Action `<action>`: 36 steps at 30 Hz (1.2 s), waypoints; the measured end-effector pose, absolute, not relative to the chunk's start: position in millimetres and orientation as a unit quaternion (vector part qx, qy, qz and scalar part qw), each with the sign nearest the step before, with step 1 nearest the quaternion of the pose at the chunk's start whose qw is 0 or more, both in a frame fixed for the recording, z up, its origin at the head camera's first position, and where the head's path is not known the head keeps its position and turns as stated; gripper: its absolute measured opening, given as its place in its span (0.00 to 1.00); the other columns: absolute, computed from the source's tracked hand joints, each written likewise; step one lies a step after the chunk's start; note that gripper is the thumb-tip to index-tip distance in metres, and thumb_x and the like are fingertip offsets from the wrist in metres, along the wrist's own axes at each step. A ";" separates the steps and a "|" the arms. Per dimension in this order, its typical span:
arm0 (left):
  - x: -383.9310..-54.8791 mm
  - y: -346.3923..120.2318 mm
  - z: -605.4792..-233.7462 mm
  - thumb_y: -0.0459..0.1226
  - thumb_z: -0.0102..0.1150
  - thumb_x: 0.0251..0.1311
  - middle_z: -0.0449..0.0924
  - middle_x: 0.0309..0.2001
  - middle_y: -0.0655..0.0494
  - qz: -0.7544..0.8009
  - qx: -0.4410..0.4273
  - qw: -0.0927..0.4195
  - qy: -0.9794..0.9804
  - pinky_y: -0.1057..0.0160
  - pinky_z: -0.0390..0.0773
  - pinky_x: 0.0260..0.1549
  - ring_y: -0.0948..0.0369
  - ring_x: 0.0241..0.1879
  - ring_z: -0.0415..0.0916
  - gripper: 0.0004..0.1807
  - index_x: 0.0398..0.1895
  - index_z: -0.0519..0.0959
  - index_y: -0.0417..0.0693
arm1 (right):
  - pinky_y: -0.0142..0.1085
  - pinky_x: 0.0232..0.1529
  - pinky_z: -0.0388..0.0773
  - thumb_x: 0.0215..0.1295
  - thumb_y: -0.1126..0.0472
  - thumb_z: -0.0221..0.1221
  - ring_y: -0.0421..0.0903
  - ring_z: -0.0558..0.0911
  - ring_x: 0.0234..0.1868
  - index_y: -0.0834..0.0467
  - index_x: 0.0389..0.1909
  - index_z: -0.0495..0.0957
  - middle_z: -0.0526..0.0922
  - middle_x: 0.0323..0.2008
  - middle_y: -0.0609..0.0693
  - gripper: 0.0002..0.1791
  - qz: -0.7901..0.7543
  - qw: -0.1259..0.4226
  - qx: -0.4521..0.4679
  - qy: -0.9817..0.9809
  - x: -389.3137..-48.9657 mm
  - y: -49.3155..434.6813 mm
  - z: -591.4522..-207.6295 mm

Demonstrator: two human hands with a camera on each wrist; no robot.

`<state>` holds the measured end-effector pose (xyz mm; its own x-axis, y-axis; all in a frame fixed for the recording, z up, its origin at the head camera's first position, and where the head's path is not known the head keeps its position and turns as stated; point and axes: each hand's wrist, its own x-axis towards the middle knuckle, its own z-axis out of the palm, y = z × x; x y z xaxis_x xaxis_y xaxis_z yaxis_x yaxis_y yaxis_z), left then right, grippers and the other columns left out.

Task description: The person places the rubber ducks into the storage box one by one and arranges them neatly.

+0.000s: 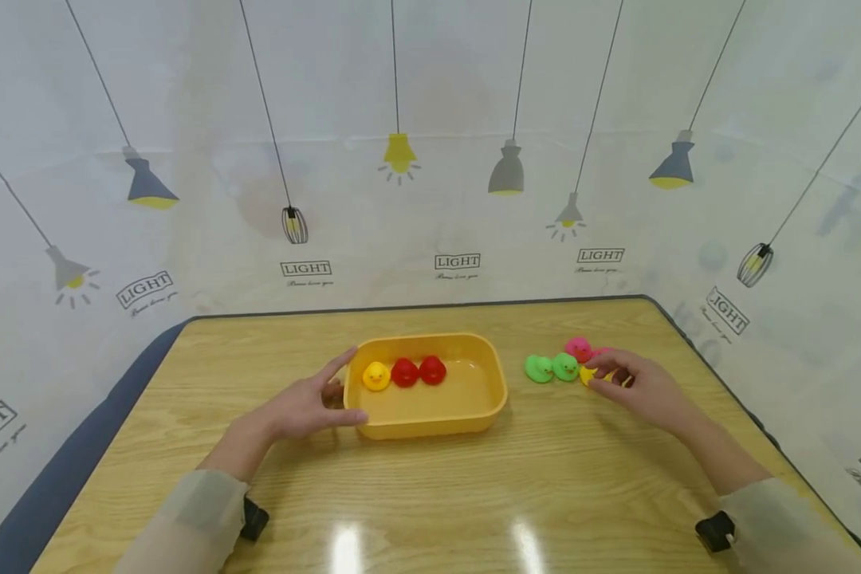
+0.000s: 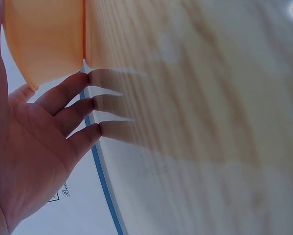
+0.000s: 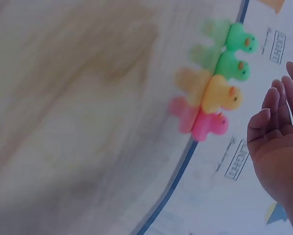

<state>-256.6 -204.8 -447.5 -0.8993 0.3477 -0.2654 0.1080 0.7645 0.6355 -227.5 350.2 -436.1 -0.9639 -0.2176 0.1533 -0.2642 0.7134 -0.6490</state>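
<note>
A yellow plastic tray (image 1: 430, 426) stands mid-table with a yellow rubber duck (image 1: 376, 376) and two red ducks (image 1: 405, 373) in its left part. My left hand (image 1: 304, 408) holds the tray's left end between thumb and forefinger, thumb along the front rim. In the left wrist view, its other fingertips (image 2: 95, 129) rest on the tabletop. My right hand (image 1: 638, 387) hovers over the loose ducks, fingers bent and nothing between them. Partly behind its fingertips lies a yellow duck (image 3: 218, 93), with two green ducks (image 1: 565, 367) to its left and pink ducks (image 1: 578, 349) beyond.
The wooden table (image 1: 430, 494) has a dark edge at the back and sides. Behind it hangs a pale sheet (image 1: 430, 223) printed with lamps. Black straps (image 1: 254, 518) show at both cuffs.
</note>
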 end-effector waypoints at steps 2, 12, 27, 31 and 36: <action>-256.9 -205.0 -447.9 0.71 0.72 0.60 0.66 0.82 0.33 0.321 0.123 0.188 0.920 0.21 0.61 0.76 0.31 0.81 0.65 0.63 0.89 0.38 0.87 | 0.33 0.30 0.77 0.78 0.53 0.68 0.39 0.78 0.37 0.57 0.61 0.85 0.87 0.48 0.53 0.18 0.347 0.030 0.117 -0.930 -225.2 361.0 -437.6; -257.1 -206.3 -447.9 0.70 0.72 0.60 0.66 0.82 0.32 0.325 0.122 0.189 0.919 0.21 0.60 0.77 0.32 0.80 0.65 0.63 0.89 0.38 0.88 | 0.34 0.31 0.80 0.79 0.53 0.67 0.43 0.81 0.38 0.60 0.67 0.81 0.87 0.52 0.59 0.22 0.335 -0.007 0.084 -0.938 -228.9 387.2 -440.9; -258.9 -205.5 -449.3 0.71 0.72 0.60 0.67 0.82 0.35 0.329 0.121 0.193 0.916 0.22 0.59 0.78 0.33 0.81 0.65 0.62 0.88 0.39 0.90 | 0.35 0.30 0.78 0.79 0.53 0.68 0.48 0.79 0.39 0.62 0.71 0.73 0.84 0.54 0.61 0.29 0.333 -0.050 0.086 -0.938 -250.9 387.1 -454.9; -258.1 -205.4 -449.4 0.71 0.72 0.60 0.66 0.83 0.34 0.329 0.119 0.194 0.916 0.21 0.58 0.78 0.32 0.81 0.64 0.63 0.88 0.39 0.89 | 0.35 0.35 0.79 0.77 0.51 0.69 0.48 0.80 0.42 0.60 0.71 0.73 0.84 0.54 0.60 0.30 0.328 -0.054 0.079 -0.940 -256.2 385.7 -457.7; -257.4 -206.4 -449.2 0.70 0.73 0.59 0.65 0.83 0.35 0.334 0.116 0.194 0.915 0.21 0.56 0.79 0.33 0.82 0.63 0.62 0.88 0.40 0.91 | 0.37 0.38 0.80 0.77 0.51 0.69 0.49 0.81 0.43 0.62 0.69 0.74 0.85 0.53 0.60 0.29 0.320 -0.062 0.078 -0.942 -259.7 382.1 -457.4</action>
<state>-257.4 -206.4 -449.2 -0.8977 0.3417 -0.2781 0.0818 0.7495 0.6570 -259.7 382.1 -457.4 -0.9802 -0.1867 -0.0665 -0.1077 0.7836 -0.6119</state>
